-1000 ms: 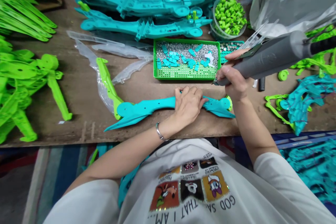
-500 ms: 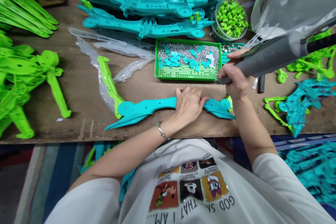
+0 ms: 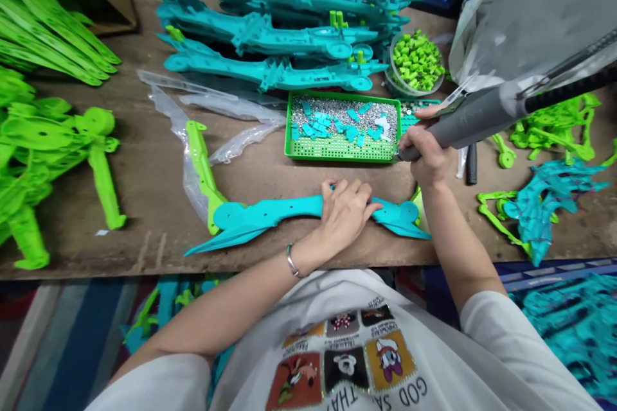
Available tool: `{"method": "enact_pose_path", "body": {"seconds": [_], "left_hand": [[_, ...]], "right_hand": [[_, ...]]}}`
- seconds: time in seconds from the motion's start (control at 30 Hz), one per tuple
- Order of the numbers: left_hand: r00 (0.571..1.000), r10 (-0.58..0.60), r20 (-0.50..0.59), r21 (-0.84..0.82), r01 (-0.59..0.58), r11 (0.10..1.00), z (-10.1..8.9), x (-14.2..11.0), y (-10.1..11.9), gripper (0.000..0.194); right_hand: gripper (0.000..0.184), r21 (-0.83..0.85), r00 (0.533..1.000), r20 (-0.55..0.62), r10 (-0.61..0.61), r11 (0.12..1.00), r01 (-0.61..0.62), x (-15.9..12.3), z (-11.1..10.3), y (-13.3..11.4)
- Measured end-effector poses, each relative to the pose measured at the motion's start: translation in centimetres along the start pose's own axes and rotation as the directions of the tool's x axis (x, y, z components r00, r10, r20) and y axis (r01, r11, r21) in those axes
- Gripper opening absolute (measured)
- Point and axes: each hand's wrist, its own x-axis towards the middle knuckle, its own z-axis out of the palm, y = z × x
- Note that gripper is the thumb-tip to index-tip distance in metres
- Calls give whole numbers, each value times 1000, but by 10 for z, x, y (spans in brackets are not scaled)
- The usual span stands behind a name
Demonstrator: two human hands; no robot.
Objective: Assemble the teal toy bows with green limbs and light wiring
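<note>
My left hand is closed around the middle of a turquoise toy bow, which lies near the front edge of the workbench. Lime-green limbs sit at both ends; the left limb angles up and away, while the right one is mostly behind my forearm. In my right hand is a grey electric screwdriver with a black cord. Its tip is above the bow, by the right corner of a green tray. That tray holds many small screws and several turquoise pieces.
Turquoise bow bodies are stacked at the back beside a clear tub of green plugs. Clear plastic pieces lie left of the tray. Green parts crowd the left side; a tangled turquoise part rests at right.
The view has shifted so that the bench appears slightly lower. Both hands keep their holds on the toy bow and the electric screwdriver, with little other movement.
</note>
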Motion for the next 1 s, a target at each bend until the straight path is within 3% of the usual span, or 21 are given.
{"method": "enact_pose_path", "body": {"seconds": [0.13, 0.2, 0.37, 0.57, 0.77, 1.0], "left_hand": [[972, 232, -46, 104, -226, 969, 7, -17, -3, 18], [961, 273, -43, 103, -267, 958, 7, -24, -4, 21], [964, 266, -16, 77, -264, 961, 4, -33, -10, 38], [963, 268, -42, 102, -262, 960, 14, -40, -23, 39], [958, 250, -138, 102, -237, 966, 19, -40, -23, 40], [972, 144, -188, 65, -133, 989, 20, -40, -29, 41]], "right_hand": [[36, 66, 1000, 12, 18, 998, -18, 6, 3, 4], [35, 90, 999, 32, 7, 996, -10, 8, 5, 6], [32, 88, 999, 10, -47, 995, 46, 12, 12, 20], [31, -33, 1000, 19, -2, 999, 3, 12, 17, 38], [29, -38, 1000, 24, 4, 999, -3, 14, 17, 35], [31, -1, 998, 59, 38, 999, -38, 15, 19, 30]]}}
